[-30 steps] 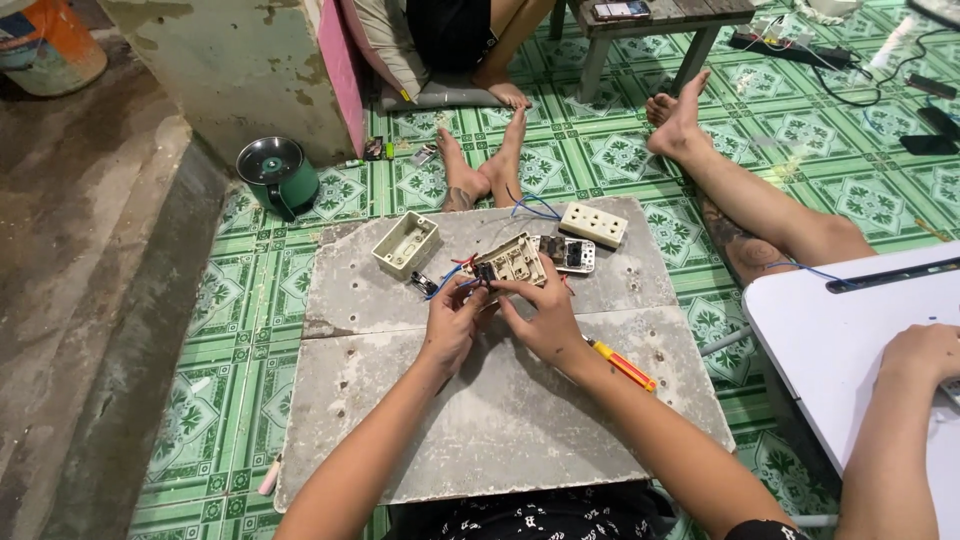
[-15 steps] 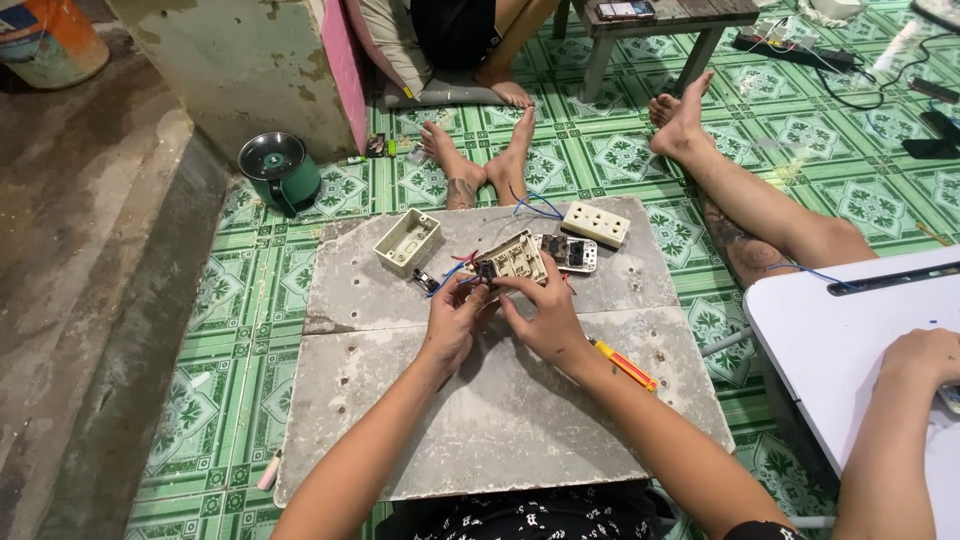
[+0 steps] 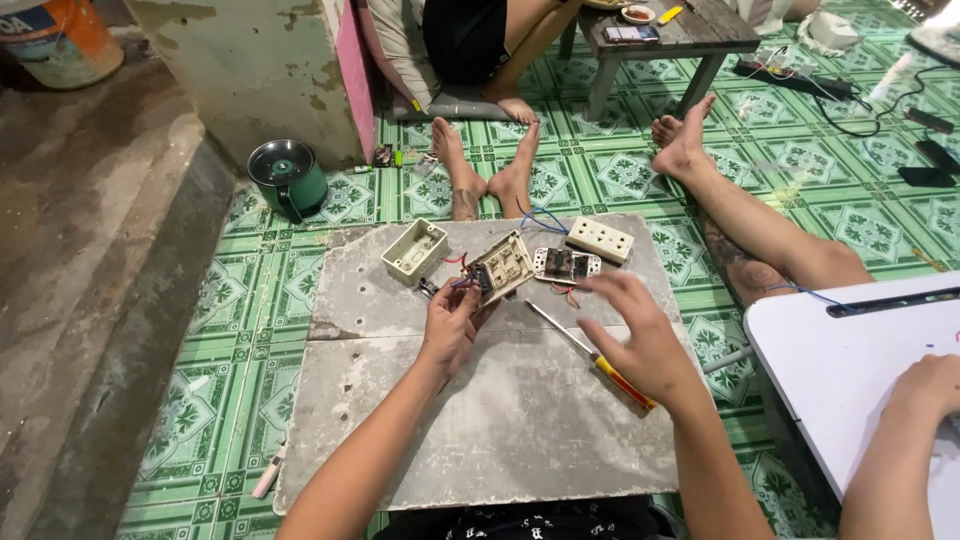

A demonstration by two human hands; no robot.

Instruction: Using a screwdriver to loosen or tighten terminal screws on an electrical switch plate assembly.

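My left hand (image 3: 452, 325) grips a cream switch plate (image 3: 502, 266) with red and blue wires at its back, tilted up over the grey slab (image 3: 500, 420). My right hand (image 3: 638, 340) hovers empty with fingers spread, just above a screwdriver (image 3: 590, 355) with a yellow and red handle lying on the slab. A small opened switch module (image 3: 566, 264) lies just beyond my right fingers. An empty cream wall box (image 3: 414, 250) sits to the left, and a cream socket plate (image 3: 600, 239) at the far right of the slab.
Another person's bare feet (image 3: 485, 180) rest at the slab's far edge; a second person's leg (image 3: 740, 230) stretches along the right. A hand (image 3: 925, 385) rests on a white board (image 3: 850, 370) at right. A green pot (image 3: 290, 178), a low wooden table (image 3: 660, 35) and cables stand beyond.
My right hand let go of the switch plate and moved right and toward me, opening over the screwdriver. My left hand keeps holding the plate.
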